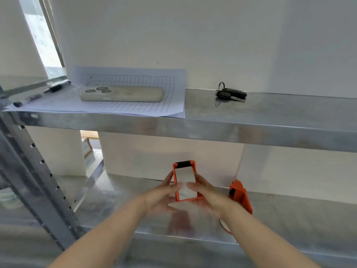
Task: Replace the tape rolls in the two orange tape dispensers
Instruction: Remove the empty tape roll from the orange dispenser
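Now your left hand (pixel 162 198) and right hand (pixel 210 198) hold one orange dispenser (pixel 186 180), fingers (pixel 174 187) closed on it, over the lower shelf (pixel 289 225); the second dispenser (pixel 240 196) stands just right, near the wall.

You face a grey galvanised metal shelving rack (pixel 270 130) against a plain white wall (pixel 212 35); daylight enters through a narrow window (pixel 41 35) beyond its upper-left corner.

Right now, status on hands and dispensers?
Both hands, left and right, on first orange dispenser. Second dispenser rests on shelf, right side. Nothing obstructing.
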